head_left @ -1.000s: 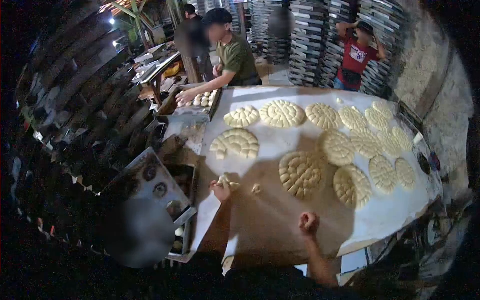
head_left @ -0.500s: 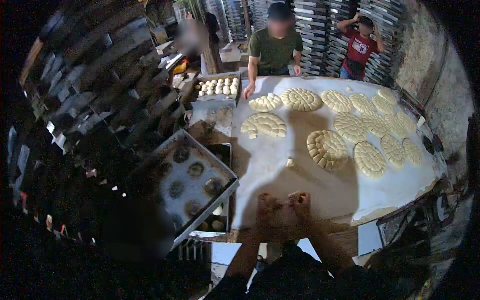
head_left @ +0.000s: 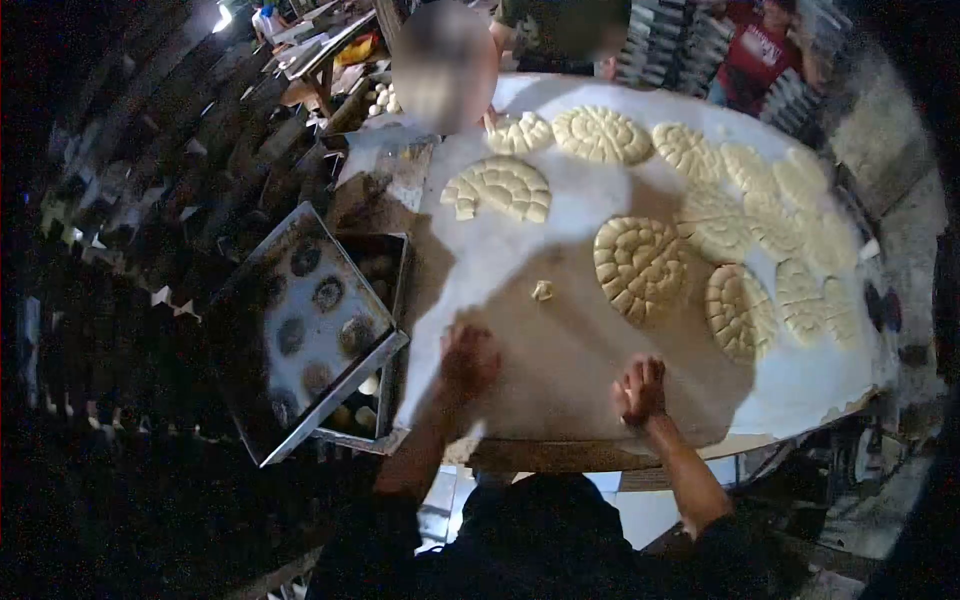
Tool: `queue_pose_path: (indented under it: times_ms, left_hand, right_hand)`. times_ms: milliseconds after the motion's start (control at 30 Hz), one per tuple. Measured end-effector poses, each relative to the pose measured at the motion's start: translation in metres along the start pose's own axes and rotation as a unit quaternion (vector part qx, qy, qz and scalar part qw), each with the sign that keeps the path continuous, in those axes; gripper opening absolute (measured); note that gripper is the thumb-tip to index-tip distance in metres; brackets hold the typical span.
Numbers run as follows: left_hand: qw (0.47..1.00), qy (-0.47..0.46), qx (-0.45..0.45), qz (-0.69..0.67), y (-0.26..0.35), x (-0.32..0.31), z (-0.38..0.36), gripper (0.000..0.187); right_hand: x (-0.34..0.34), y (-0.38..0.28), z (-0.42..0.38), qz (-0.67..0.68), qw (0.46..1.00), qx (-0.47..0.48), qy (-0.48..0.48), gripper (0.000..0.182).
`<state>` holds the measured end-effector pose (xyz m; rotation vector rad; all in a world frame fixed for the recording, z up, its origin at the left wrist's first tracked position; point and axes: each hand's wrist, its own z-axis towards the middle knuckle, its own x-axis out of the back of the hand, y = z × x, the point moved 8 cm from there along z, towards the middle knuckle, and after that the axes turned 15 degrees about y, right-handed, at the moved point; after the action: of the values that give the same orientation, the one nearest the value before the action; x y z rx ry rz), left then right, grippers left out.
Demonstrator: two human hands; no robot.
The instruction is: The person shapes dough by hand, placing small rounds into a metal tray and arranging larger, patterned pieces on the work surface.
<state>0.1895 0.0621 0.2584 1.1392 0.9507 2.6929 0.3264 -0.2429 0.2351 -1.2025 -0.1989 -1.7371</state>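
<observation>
My left hand (head_left: 470, 358) is over the near left part of the floured table, in shadow, its fingers apart with nothing seen in them. To the right, my right hand (head_left: 640, 390) hovers low over the table with loosely bent fingers and no visible object. Between and beyond them lies a small lump of dough (head_left: 542, 291), touched by neither hand. A round of dough cut into many pieces (head_left: 640, 268) sits past my right hand. Farther left rests a partial round of cut dough (head_left: 500, 188).
Several more cut dough rounds (head_left: 600, 135) cover the table's far and right parts. At left, a tilted metal tray (head_left: 300, 375) with dark round marks leans over another tray (head_left: 400, 270) holding dough balls. A co-worker's hand (head_left: 490, 118) is at the far edge; another person (head_left: 765, 55) stands beyond.
My hands, close together near the table's front edge before, have moved apart, the left one leftward and forward, the right one slightly rightward. The camera view has tilted down.
</observation>
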Motion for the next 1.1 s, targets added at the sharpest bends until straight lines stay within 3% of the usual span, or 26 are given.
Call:
queue_pose_path:
  times_ms: [67, 133, 200, 267, 333, 400, 433, 467, 500, 600, 633, 700, 733, 800, 833, 900, 933, 967, 1067, 1100]
  left_hand:
    - [1.000, -0.008, 0.013, 0.012, 0.019, -0.049, 0.002, 0.020]
    - [0.999, -0.024, 0.012, 0.023, 0.037, -0.079, -0.019, 0.020]
    - [0.993, -0.098, -0.047, 0.038, 0.045, -0.093, -0.081, 0.025]
    - [0.976, -0.197, -0.088, 0.031, 0.033, -0.082, -0.133, 0.030]
    - [0.952, -0.296, -0.070, 0.047, -0.002, -0.052, -0.142, 0.036]
    - [0.963, -0.193, -0.118, 0.150, -0.020, -0.043, -0.086, 0.029]
    - [0.960, -0.141, -0.133, 0.202, -0.029, -0.038, -0.059, 0.027]
    - [0.987, -0.069, -0.061, 0.134, -0.048, -0.040, -0.039, 0.023]
    - [0.985, -0.142, 0.072, 0.064, -0.074, -0.078, -0.030, 0.024]
    - [0.988, -0.041, -0.051, 0.138, 0.016, -0.097, -0.013, 0.022]
    - [0.972, -0.066, -0.129, 0.182, 0.073, -0.067, -0.004, 0.021]
    - [0.961, -0.144, -0.137, 0.191, 0.081, -0.053, -0.039, 0.022]
    - [0.966, -0.196, -0.075, 0.149, 0.041, -0.063, -0.083, 0.023]
    - [0.947, -0.227, -0.071, 0.216, 0.007, -0.039, -0.099, 0.025]
    - [0.952, -0.250, -0.012, 0.179, -0.042, -0.035, -0.113, 0.040]
    - [0.984, -0.121, -0.003, 0.133, -0.091, -0.042, -0.057, 0.036]
    - [0.991, 0.041, -0.023, 0.123, -0.086, -0.024, -0.021, 0.017]
    - [0.996, 0.024, -0.006, 0.087, -0.084, -0.043, -0.006, 0.016]
    - [0.996, -0.020, 0.081, 0.015, -0.052, -0.082, 0.002, 0.015]
    - [0.993, -0.033, 0.109, -0.005, -0.050, -0.084, -0.005, 0.015]
  right_hand:
    - [-0.013, -0.020, 0.040, 0.022, 0.995, -0.085, 0.039, 0.027]
    - [-0.056, -0.041, 0.028, 0.151, 0.985, -0.074, 0.035, 0.023]
    - [-0.066, -0.072, -0.021, 0.065, 0.976, 0.118, 0.172, 0.016]
    - [-0.091, -0.063, -0.095, 0.002, 0.966, 0.257, 0.040, 0.015]
    - [-0.057, -0.018, -0.061, 0.165, 0.971, 0.124, -0.121, 0.014]
    - [-0.038, -0.005, -0.014, 0.183, 0.966, 0.078, -0.164, 0.014]
    - [-0.036, -0.005, 0.023, 0.120, 0.980, 0.103, -0.123, 0.014]
    - [-0.036, -0.009, 0.049, 0.055, 0.987, 0.126, -0.085, 0.015]
    - [-0.041, -0.013, 0.069, 0.087, 0.995, 0.041, 0.040, 0.014]
    - [-0.085, -0.050, 0.051, 0.119, 0.992, 0.031, 0.037, 0.017]
    - [-0.086, -0.059, 0.036, 0.135, 0.990, 0.027, 0.026, 0.017]
    - [-0.073, -0.062, 0.003, 0.129, 0.983, 0.131, 0.013, 0.017]
    - [-0.068, -0.059, -0.002, 0.139, 0.975, 0.171, 0.003, 0.017]
    - [-0.033, -0.037, 0.008, 0.180, 0.965, 0.188, -0.025, 0.017]
    - [-0.020, -0.037, 0.027, 0.113, 0.959, 0.257, -0.034, 0.014]
    - [-0.044, -0.008, 0.053, 0.097, 0.982, 0.163, -0.004, 0.014]
    - [-0.046, -0.010, 0.073, 0.068, 0.991, 0.088, 0.068, 0.014]
    - [-0.051, -0.018, 0.088, 0.050, 0.990, 0.023, 0.133, 0.013]
    - [-0.081, -0.041, 0.087, 0.024, 0.981, -0.110, 0.156, 0.013]
    - [-0.082, -0.055, 0.079, 0.048, 0.981, -0.112, 0.151, 0.012]
